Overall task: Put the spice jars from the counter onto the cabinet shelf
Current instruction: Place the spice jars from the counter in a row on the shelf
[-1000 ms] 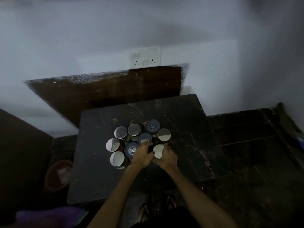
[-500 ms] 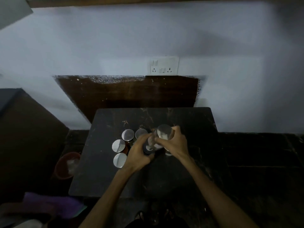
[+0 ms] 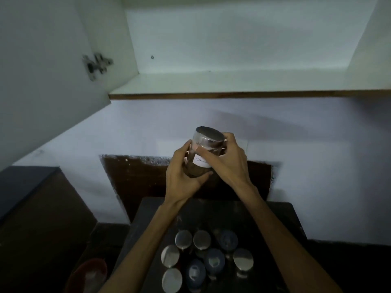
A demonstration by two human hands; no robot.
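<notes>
A glass spice jar (image 3: 206, 149) with a steel lid, a white handwritten label and brown contents is held up in front of the wall, tilted. My left hand (image 3: 183, 176) cups its lower side and my right hand (image 3: 227, 160) wraps its front just under the lid. Above it the white cabinet shelf (image 3: 222, 84) stands open with nothing on it. Several more jars (image 3: 208, 260), some with steel lids and some with dark lids, stand clustered on the dark counter (image 3: 273, 225) below my forearms.
The open cabinet door (image 3: 42, 77) with its hinge hangs at the upper left. A dark cabinet top (image 3: 25, 182) lies at the left. A reddish bucket (image 3: 88, 275) sits low beside the counter. A dark brown patch (image 3: 137, 176) marks the wall behind.
Both hands have lifted one steel-lidded jar off the counter and up toward the shelf. The view has tilted upward, so the cabinet now shows.
</notes>
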